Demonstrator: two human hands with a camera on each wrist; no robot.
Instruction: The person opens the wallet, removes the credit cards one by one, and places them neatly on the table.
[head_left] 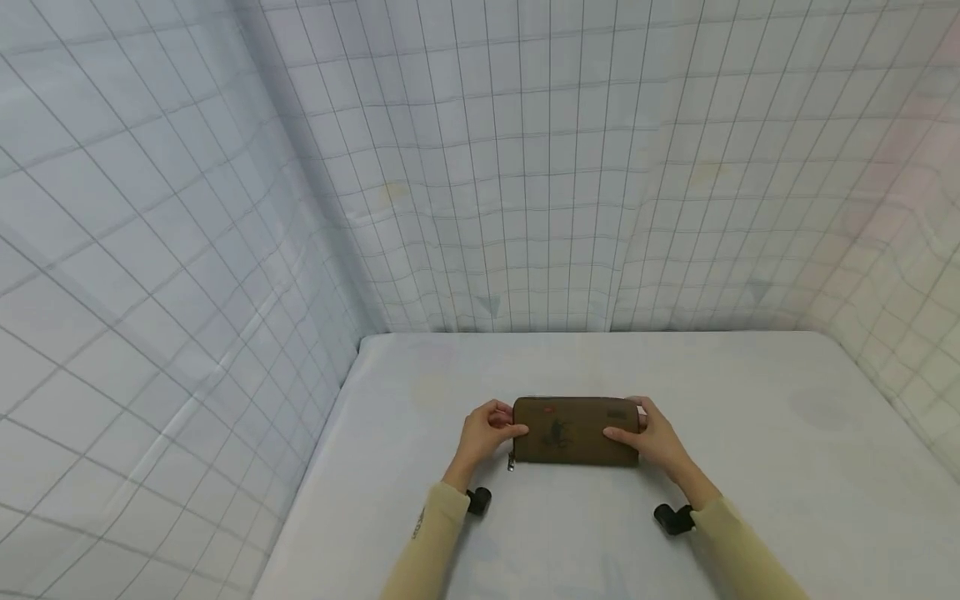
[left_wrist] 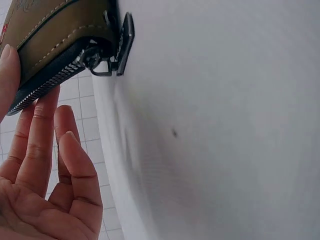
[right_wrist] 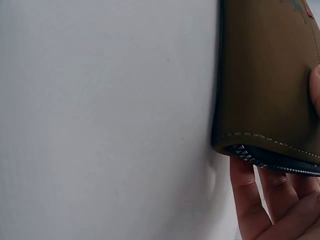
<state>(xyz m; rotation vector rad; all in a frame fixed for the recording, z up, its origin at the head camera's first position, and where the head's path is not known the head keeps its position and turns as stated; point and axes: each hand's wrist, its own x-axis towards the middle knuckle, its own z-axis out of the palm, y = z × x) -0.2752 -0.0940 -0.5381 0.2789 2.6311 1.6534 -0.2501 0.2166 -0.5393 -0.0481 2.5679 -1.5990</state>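
Observation:
A brown zip-around wallet (head_left: 581,442) with a dark printed figure and a small red tag is held between both hands over the white table. My left hand (head_left: 486,435) pinches its left end, thumb on the front face and fingertips behind. At the right end my right hand (head_left: 654,435) grips it the same way, thumb on the front. The metal zipper pull (left_wrist: 125,45) hangs at the lower left corner, and the zip runs shut along that end. In the right wrist view the wallet's stitched end (right_wrist: 265,100) shows, with fingers (right_wrist: 247,200) behind it.
The white table (head_left: 420,375) spreads around the hands. White grid-patterned curtains (head_left: 525,167) rise behind it and on both sides. A black wrist device (head_left: 480,501) sits by the left sleeve, another black device (head_left: 673,519) by the right.

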